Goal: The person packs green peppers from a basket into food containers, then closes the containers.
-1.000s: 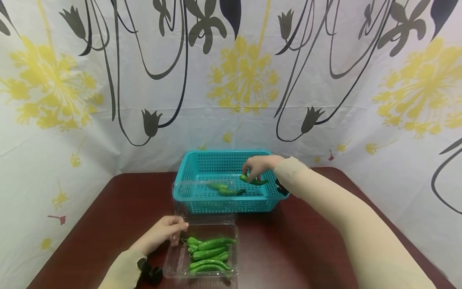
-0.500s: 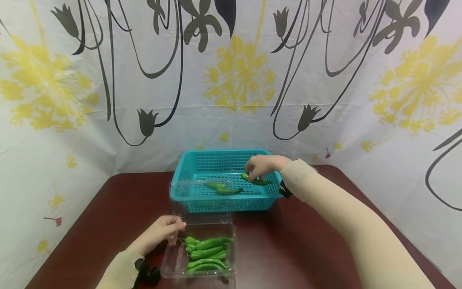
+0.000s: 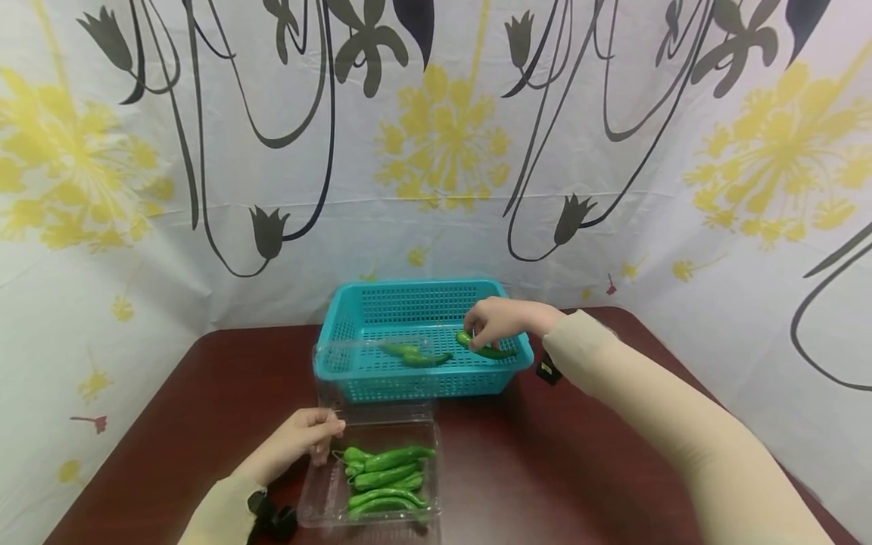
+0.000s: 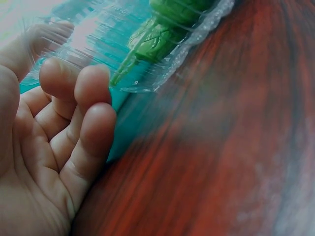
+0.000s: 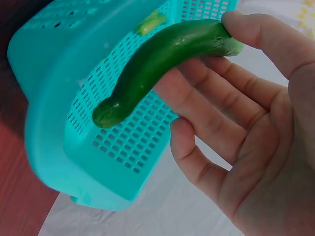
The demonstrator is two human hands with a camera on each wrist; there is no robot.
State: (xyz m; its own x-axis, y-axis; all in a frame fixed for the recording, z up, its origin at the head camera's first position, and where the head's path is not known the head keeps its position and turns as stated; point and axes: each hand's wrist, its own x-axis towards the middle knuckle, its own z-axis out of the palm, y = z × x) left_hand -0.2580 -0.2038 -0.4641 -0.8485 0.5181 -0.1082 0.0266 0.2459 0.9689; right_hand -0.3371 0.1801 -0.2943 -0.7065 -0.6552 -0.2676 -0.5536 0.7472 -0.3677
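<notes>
My right hand pinches a curved green chili pepper between thumb and fingers at the right side of the turquoise basket. Below that pepper, a few others lie on the basket's floor, partly seen through a clear lid. My left hand grips the left wall of an open clear plastic clamshell box; in the left wrist view the thumb shows through the plastic, with the fingertips on the near side. Several green peppers lie crosswise inside this box.
The raised clear lid stands between the box and the basket, overlapping the basket's front in the head view. Everything rests on a dark red wooden table. A floral cloth hangs behind and along the sides.
The head view has shifted slightly. My right hand, still pinching the pepper, has moved a little right and lower relative to the basket. The left hand stays on the box wall.
</notes>
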